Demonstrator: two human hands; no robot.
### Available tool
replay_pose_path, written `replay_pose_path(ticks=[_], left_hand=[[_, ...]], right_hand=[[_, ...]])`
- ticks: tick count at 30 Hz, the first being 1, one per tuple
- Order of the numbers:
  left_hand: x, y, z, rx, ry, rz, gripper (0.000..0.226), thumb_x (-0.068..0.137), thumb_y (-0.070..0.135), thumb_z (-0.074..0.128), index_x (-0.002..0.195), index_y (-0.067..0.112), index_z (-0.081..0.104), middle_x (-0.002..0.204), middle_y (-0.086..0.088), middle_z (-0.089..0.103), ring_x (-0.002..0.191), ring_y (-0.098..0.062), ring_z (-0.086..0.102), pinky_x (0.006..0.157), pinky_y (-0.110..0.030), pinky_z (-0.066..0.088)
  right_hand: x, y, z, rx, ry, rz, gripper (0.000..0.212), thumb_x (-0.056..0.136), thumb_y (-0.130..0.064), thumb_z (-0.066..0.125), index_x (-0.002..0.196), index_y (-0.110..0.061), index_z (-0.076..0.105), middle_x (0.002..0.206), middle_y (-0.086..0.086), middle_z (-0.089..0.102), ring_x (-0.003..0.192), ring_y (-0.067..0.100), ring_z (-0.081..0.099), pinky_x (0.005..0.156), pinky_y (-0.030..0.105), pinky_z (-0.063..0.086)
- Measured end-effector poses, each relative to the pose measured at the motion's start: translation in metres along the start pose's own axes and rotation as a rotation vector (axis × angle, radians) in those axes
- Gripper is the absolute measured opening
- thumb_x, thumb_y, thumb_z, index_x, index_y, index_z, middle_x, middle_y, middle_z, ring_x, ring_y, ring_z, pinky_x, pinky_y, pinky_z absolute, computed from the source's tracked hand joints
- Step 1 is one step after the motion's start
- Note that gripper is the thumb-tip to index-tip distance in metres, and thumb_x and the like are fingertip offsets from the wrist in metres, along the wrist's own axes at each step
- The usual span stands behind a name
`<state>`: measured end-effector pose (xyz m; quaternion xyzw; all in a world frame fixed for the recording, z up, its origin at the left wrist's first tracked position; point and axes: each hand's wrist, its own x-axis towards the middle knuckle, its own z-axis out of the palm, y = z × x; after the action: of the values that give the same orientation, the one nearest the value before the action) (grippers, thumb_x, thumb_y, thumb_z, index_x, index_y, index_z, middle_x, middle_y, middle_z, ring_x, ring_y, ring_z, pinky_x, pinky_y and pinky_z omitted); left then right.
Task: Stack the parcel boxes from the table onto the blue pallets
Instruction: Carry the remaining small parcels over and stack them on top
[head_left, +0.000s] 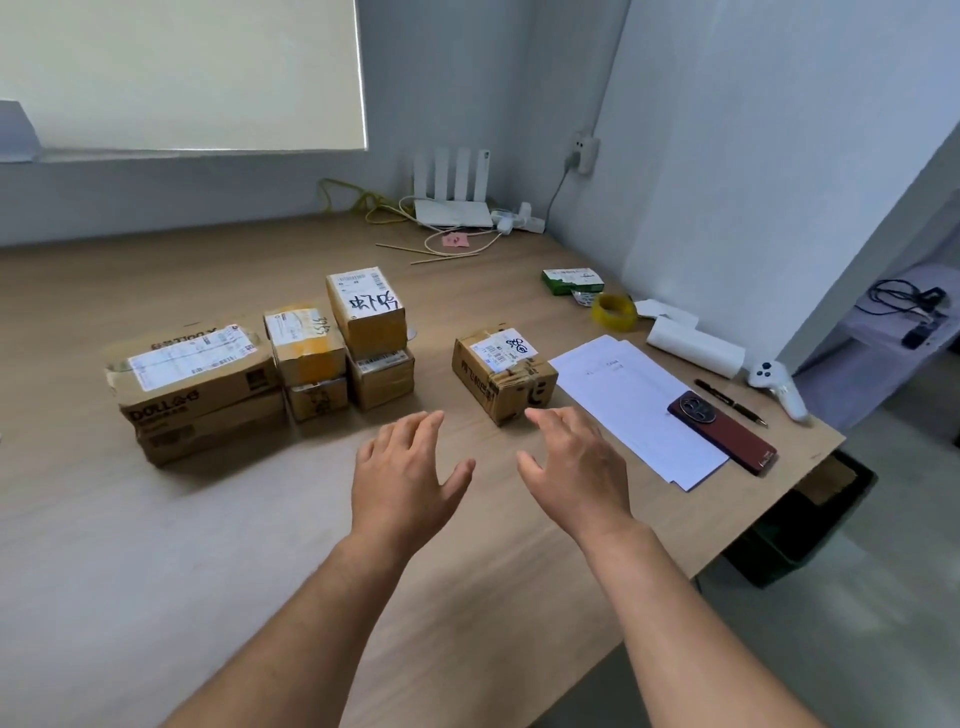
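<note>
Several brown cardboard parcel boxes with white labels stand on the wooden table (208, 519). One small box (501, 371) stands alone at centre right. To its left are three stacks: two wide flat boxes (195, 387), two small boxes (306, 358), and two more with the tallest box (366, 309) on top. My left hand (408, 475) and my right hand (574, 467) hover over the table, fingers spread, holding nothing. My right fingertips are just in front of the lone box. No blue pallet is in view.
White paper sheets (631, 405) with a red phone (722, 431) lie right of the lone box. A pen, a white controller (779, 387), a yellow tape roll (614, 310) and a green packet lie further right. A router (452, 208) and cables sit at the back wall.
</note>
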<state>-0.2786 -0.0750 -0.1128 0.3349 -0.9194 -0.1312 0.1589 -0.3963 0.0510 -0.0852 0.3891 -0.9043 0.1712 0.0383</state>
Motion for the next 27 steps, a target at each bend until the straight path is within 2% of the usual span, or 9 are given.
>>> replay_pose_path(ticks=[9,20,27], left_hand=[[0.054,0.02,0.035,-0.016,-0.026,-0.088,0.067,0.091,0.058,0.043,0.147,0.025,0.027,0.146,0.005,0.037,0.134,-0.015,0.031,0.108,-0.032,0.028],[0.143,0.068,0.097,-0.092,-0.111,-0.296,0.069,0.092,0.056,0.043,0.149,0.023,0.021,0.146,0.003,0.036,0.133,-0.016,0.03,0.105,-0.033,0.032],[0.179,0.073,0.135,-0.168,-0.096,-0.431,0.063,0.093,0.051,0.045,0.145,0.022,0.026,0.137,-0.001,0.044,0.126,-0.019,0.039,0.097,-0.036,0.038]], right_hand=[[0.068,0.051,0.03,0.037,-0.096,-0.012,0.052,0.091,-0.031,0.056,0.141,-0.024,0.044,0.135,-0.001,0.047,0.128,0.016,0.042,0.096,0.031,0.04],[0.17,0.129,0.071,0.124,-0.225,-0.006,0.059,0.092,-0.035,0.055,0.145,-0.02,0.034,0.139,0.003,0.042,0.13,0.02,0.034,0.09,0.036,0.043],[0.215,0.151,0.11,0.267,-0.325,0.075,0.061,0.096,-0.045,0.045,0.147,-0.014,0.031,0.143,0.008,0.041,0.134,0.025,0.033,0.098,0.038,0.037]])
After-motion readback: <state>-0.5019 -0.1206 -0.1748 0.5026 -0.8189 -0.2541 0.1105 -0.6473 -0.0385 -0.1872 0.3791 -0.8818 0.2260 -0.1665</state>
